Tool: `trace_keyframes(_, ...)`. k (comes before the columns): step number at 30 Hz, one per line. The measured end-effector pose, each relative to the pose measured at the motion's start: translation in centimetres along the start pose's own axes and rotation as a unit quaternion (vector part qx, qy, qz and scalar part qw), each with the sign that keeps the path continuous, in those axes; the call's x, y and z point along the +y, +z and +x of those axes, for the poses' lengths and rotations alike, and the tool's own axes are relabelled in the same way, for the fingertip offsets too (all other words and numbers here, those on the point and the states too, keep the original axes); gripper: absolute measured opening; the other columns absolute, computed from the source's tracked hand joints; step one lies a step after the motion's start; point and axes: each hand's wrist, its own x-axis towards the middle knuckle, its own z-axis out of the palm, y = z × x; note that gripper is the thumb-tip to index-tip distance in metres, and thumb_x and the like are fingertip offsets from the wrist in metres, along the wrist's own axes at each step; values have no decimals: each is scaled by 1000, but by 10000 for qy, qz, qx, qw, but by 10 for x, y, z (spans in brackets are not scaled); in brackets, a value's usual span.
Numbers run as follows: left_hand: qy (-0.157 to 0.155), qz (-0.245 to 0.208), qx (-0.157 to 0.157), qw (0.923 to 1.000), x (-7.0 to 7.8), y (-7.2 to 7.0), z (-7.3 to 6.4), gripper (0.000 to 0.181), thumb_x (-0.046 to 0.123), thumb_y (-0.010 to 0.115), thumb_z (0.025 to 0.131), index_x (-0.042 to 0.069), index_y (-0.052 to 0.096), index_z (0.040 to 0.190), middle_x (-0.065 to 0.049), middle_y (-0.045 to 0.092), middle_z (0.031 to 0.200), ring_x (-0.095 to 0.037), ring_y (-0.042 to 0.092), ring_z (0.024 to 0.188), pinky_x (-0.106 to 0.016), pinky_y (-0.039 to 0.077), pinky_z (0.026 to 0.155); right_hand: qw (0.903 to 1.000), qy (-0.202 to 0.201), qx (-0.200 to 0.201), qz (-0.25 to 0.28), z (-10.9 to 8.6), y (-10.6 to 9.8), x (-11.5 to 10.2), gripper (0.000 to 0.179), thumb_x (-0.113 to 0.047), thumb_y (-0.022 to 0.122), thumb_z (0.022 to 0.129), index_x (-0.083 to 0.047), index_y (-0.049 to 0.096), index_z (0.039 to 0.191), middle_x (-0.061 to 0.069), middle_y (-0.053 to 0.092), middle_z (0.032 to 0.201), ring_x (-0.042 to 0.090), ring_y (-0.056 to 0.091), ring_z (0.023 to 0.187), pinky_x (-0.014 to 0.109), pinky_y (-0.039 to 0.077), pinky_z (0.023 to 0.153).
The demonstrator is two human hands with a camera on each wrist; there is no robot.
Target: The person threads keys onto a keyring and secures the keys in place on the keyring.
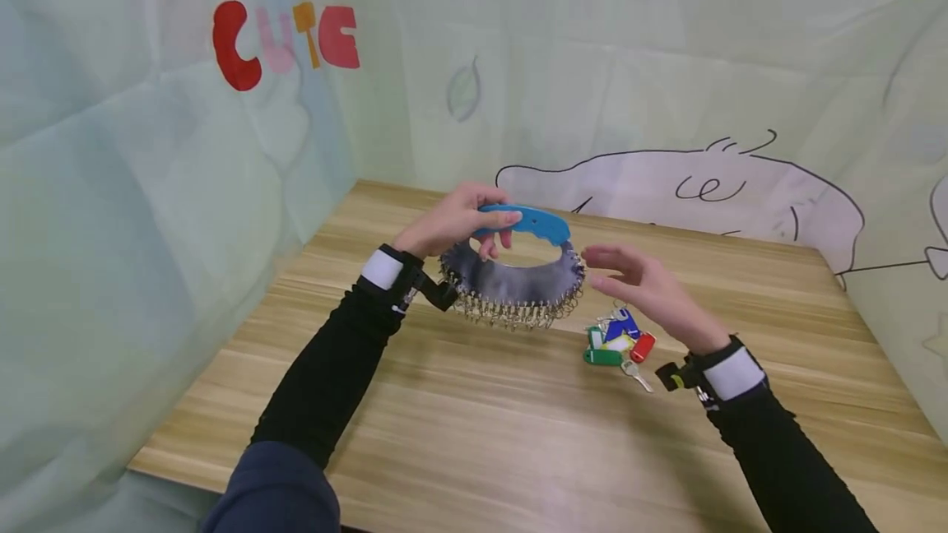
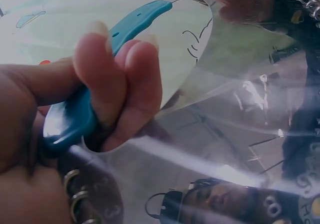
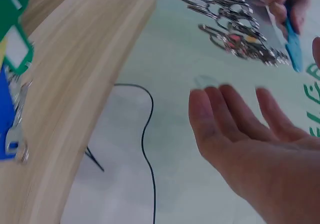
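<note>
My left hand [image 1: 465,219] grips the blue handle [image 1: 535,221] of a curved, shiny metal key holder [image 1: 514,282] raised above the table. Small metal rings and hooks [image 1: 518,311] line its outer edge; numbers are marked on the plate in the left wrist view. Thumb and fingers curl round the handle [image 2: 75,119] there. Just right of the holder, my right hand [image 1: 652,290] hovers with loosely bent fingers and holds nothing. Beneath it on the table lies a small pile of keys with coloured tags: green [image 1: 603,358], red [image 1: 643,347] and blue [image 1: 622,325].
The wooden table [image 1: 474,434] meets a printed cloth backdrop [image 1: 629,89] behind and at the left. Red, pink and orange letters [image 1: 237,48] are on the left part of the cloth. A loose silver key [image 1: 637,375] points toward the front from the tag pile.
</note>
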Motion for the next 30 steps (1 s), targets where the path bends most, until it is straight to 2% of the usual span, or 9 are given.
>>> trace_keyframes(2, -16, -44, -24, 10000, -2, 2, 0, 18, 15, 57, 96, -2, 59, 93, -11, 66, 73, -14, 56, 45, -33, 55, 54, 9995, -79, -98, 289, 13, 8, -2, 60, -34, 58, 96, -20, 34, 149, 10, 45, 149, 31, 46, 134, 53, 41, 106)
trace_keyframes(4, -34, -80, -53, 9999, -4, 3, 1, 18, 16, 57, 96, -1, 59, 92, -11, 66, 72, -14, 55, 45, -32, 55, 53, 9982, -54, -196, 556, 22, 15, -2, 58, -35, 58, 95, -21, 37, 147, 9, 49, 146, 28, 47, 133, 50, 41, 107)
trace_keyframes(8, -63, -67, -67, 9999, -5, 4, 1, 17, 15, 57, 96, 0, 58, 90, -10, 66, 72, -13, 55, 45, -33, 56, 55, 9970, 108, -205, 733, 31, 25, 0, 39, -37, 59, 95, -13, 59, 126, 3, 64, 113, 20, 56, 109, 43, 44, 98)
trace_keyframes(10, -45, -39, -61, 10000, -5, 4, 0, 17, 15, 57, 96, 0, 58, 90, -9, 66, 72, -13, 54, 45, -33, 56, 55, 9970, 140, -128, 751, 32, 26, 1, 33, -36, 60, 94, -9, 63, 112, 0, 61, 96, 18, 53, 96, 40, 43, 90)
trace_keyframes(12, -9, -24, -47, 10000, -3, 3, -1, 18, 15, 57, 97, -1, 58, 91, -9, 66, 72, -12, 54, 45, -32, 56, 54, 9969, 112, -44, 778, 31, 25, 2, 29, -34, 60, 94, -7, 62, 105, -2, 58, 89, 16, 52, 90, 40, 44, 88)
trace_keyframes(17, 17, -6, -17, 10000, -2, 0, -3, 18, 15, 55, 97, -2, 57, 92, -9, 65, 73, -12, 53, 44, -32, 55, 55, 9954, 37, 81, 957, 26, 19, 6, 24, -28, 61, 95, -7, 61, 106, -7, 66, 91, 13, 62, 89, 37, 49, 91)
trace_keyframes(20, -27, -20, 6, 10000, -2, -2, -3, 17, 15, 55, 97, -1, 58, 91, -9, 65, 73, -13, 52, 44, -33, 56, 56, 9948, 69, 132, 1008, 24, 14, 9, 26, -27, 61, 94, -6, 61, 110, -8, 69, 93, 15, 67, 88, 34, 49, 93)
trace_keyframes(26, -43, -66, 25, 10000, -2, -2, -2, 22, 15, 56, 97, -7, 56, 95, -9, 65, 74, -13, 51, 44, -32, 56, 56, 9949, 121, 225, 973, 21, 10, 13, 36, -31, 60, 95, -3, 62, 117, -8, 72, 94, 19, 69, 90, 39, 49, 95)
trace_keyframes(30, -49, -14, 2, 10000, -2, -1, -2, 19, 16, 55, 98, -2, 58, 95, -9, 64, 74, -14, 51, 44, -34, 56, 57, 9943, 40, 211, 1047, 19, 10, 16, 35, -29, 59, 96, -1, 62, 116, -7, 72, 93, 16, 68, 88, 38, 51, 92)
